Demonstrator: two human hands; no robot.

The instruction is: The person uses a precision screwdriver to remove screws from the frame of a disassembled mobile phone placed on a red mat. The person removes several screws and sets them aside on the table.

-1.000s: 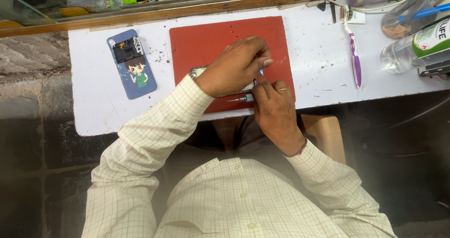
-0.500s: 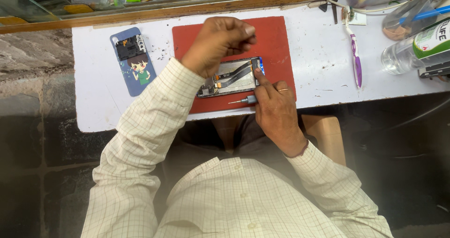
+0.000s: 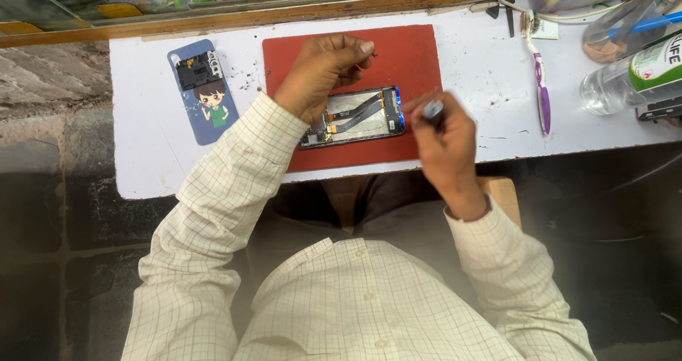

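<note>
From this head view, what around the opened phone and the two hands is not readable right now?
- Left end of the opened phone: hidden under the left hand.
- Whatever the left fingertips pinch: too small to tell.
- Tool in the right hand: blurred, mostly covered by fingers, tip unseen.
- Bottle: cut off by the right edge.

One opened phone (image 3: 353, 117), one red mat (image 3: 398, 55), one blue phone cover with a cartoon figure (image 3: 204, 91), one purple toothbrush (image 3: 540, 84), one clear plastic bottle (image 3: 632, 77), one white surface (image 3: 142, 162), two hands, left (image 3: 323, 69) and right (image 3: 444, 137), one small tool (image 3: 432, 110)
</note>
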